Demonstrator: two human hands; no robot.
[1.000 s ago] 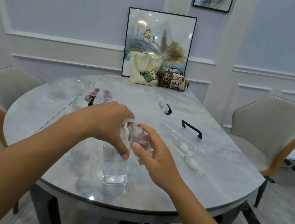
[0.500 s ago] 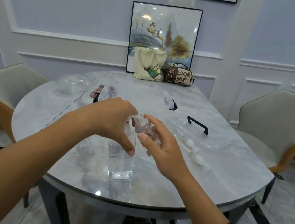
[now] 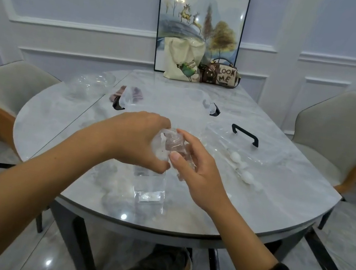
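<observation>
The left hand [image 3: 138,139] is curled over the top of a tall clear container [image 3: 150,193] that stands upright close to the near edge of the tabletop [image 3: 277,212]. Its thumb and fingers pinch what looks like a thin clear rim or film at the mouth. The right hand [image 3: 197,167] grips a small clear bottle [image 3: 174,145] round its body, with the threaded neck tilted up and toward the left hand, right at that mouth; whether the two are touching I cannot tell. The step looks like getting the small clear bottle down into the container. To do it well, the left hand should hold the mouth wide and bear down lightly, so the tall, light container neither tips nor skids on the glossy stone. The right hand should turn the bottle in line with the opening, lead with one end, and lower it rather than drop it. Everything involved is transparent and the edges are hard to read, so feel for the rim. The clear case with the black handle [image 3: 244,134] toward the right edge lies well apart and is no obstacle.
</observation>
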